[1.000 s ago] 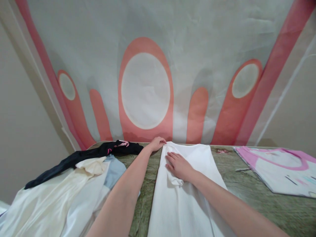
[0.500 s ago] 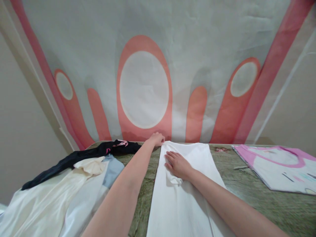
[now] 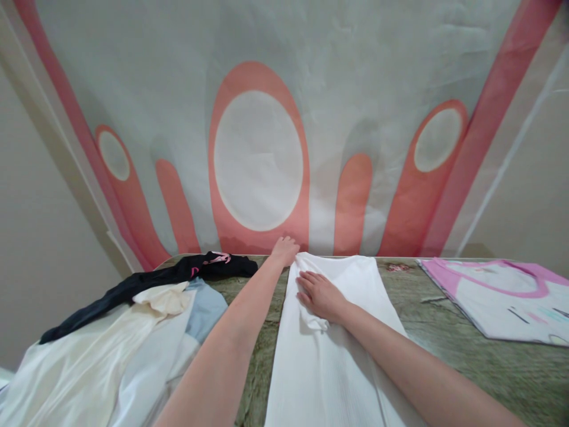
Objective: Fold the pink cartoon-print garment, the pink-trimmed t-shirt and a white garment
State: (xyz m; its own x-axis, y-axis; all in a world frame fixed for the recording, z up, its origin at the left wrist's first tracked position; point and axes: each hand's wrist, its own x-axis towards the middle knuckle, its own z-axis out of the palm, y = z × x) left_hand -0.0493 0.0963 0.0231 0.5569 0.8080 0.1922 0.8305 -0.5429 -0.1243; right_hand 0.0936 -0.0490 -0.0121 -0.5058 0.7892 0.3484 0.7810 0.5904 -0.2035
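A white top (image 3: 351,350) lies folded lengthwise on the table, its narrow end at the far edge. One sleeve (image 3: 313,320) is tucked inward on it, slightly bunched at the cuff. My right hand (image 3: 320,296) rests flat over that sleeve, fingers stretched out and together. At the far left corner of the top, my left hand (image 3: 285,250) has its fingers bent round the cloth; the thumb is hidden from view.
To the left, cream satin clothing (image 3: 89,362), a light blue piece (image 3: 207,311) and a black garment (image 3: 155,279) lie heaped. A folded pink and white T-shirt (image 3: 498,302) sits on the right of the wood-patterned table (image 3: 440,362). A printed backdrop (image 3: 260,160) stands right behind.
My left hand has shifted slightly right at the top's corner. My right hand stays in place on the sleeve.
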